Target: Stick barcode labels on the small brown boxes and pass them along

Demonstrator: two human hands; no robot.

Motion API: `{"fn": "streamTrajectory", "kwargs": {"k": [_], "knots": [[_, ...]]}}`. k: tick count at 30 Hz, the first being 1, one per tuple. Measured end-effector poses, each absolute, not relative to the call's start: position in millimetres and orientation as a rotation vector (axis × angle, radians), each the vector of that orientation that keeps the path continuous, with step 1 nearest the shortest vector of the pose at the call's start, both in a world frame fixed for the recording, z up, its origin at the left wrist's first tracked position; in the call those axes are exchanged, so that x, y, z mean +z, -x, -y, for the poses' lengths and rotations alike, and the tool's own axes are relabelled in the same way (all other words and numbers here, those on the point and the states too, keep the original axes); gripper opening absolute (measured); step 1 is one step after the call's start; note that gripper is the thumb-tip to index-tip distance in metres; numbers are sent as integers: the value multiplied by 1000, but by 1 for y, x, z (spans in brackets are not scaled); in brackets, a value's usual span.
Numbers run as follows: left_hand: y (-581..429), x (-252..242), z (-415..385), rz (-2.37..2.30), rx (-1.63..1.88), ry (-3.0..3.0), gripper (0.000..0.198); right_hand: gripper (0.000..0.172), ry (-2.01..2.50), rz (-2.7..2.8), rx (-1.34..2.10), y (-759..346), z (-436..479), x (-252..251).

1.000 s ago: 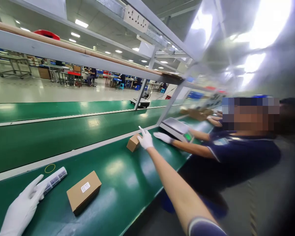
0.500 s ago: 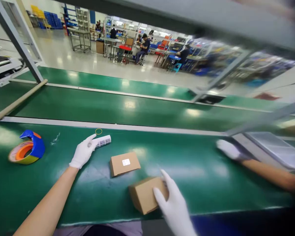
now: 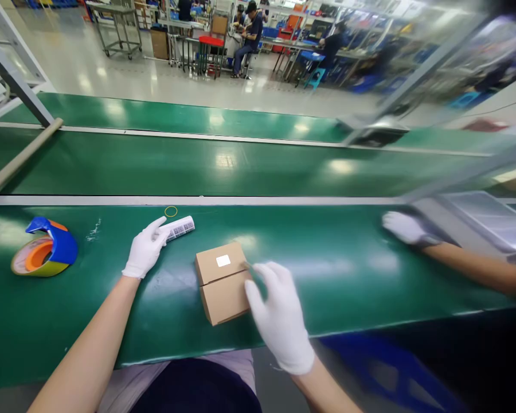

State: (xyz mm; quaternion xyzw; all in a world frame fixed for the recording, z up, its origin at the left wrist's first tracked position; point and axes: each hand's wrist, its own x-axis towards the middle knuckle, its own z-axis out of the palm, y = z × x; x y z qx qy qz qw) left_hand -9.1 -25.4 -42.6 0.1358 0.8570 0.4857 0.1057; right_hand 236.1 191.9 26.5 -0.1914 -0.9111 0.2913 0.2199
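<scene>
Basically, plain box (image 3: pixel 226 299) sits lower centre, just left of right hand (image 3: pixel 281 312), the nearer one, fingers parted; long axis left-right, against labelled box (image 3: pixel 210 266). Left hand (image 3: pixel 144 250) at white roll (image 3: pixel 181 228), grip unclear.

Trolley (image 3: pixel 109 8) & red-topped stool (image 3: pixel 211 41) stand on shiny flr (image 3: pixel 71 71) @ bk

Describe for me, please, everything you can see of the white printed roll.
The white printed roll is a cylinder, apparently paper or film, with dark blocks too small to read. It lies slanted on the green work surface, its left end in the gloved left hand, a yellow rubber band just beyond it.
</scene>
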Motion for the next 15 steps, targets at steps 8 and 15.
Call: {"fn": "streamTrajectory", "kwargs": {"k": [8, 15], "knots": [[12, -49, 26, -2504, 1464, -401, 64, 23, 599, 2861, 1485, -219, -210, 85], [7, -35, 22, -2539, 1394, -343, 64, 23, 662, 2998, 1475, -207, -204, 76]]}}
